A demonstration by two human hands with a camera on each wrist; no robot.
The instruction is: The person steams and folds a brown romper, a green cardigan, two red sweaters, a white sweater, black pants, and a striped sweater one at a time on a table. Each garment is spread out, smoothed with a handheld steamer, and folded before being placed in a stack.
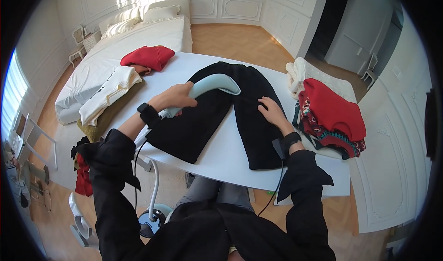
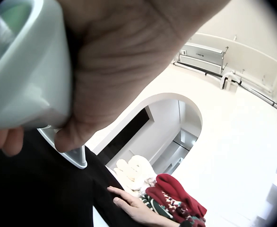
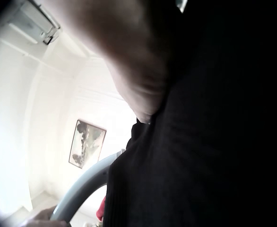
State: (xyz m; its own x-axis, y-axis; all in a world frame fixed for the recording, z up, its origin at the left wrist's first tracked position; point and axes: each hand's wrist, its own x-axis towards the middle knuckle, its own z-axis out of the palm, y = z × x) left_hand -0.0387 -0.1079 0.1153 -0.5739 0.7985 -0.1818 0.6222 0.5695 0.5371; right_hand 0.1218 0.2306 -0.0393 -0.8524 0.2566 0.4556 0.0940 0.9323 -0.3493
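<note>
Black trousers (image 1: pixel 189 132) lie spread on the white table (image 1: pixel 217 157), legs toward the person. My left hand (image 1: pixel 175 96) grips the handle of a pale green handheld garment steamer (image 1: pixel 213 82). Its head is over the upper part of the trousers, near the waist. In the left wrist view the fingers (image 2: pixel 65 139) wrap round the steamer's body (image 2: pixel 44 90). On the trouser leg at the right rests my right hand (image 1: pixel 274 113), its fingers extended over the cloth. The right wrist view shows black fabric (image 3: pixel 200 142) filling most of the frame.
A pile of folded knitwear with a red sweater (image 1: pixel 334 109) stands at the table's right end. More clothes, including a white sweater (image 1: pixel 110 92) and a red garment (image 1: pixel 150 58), lie at the left. A hose (image 1: pixel 155 182) runs to the steamer base (image 1: pixel 151 224) on the floor.
</note>
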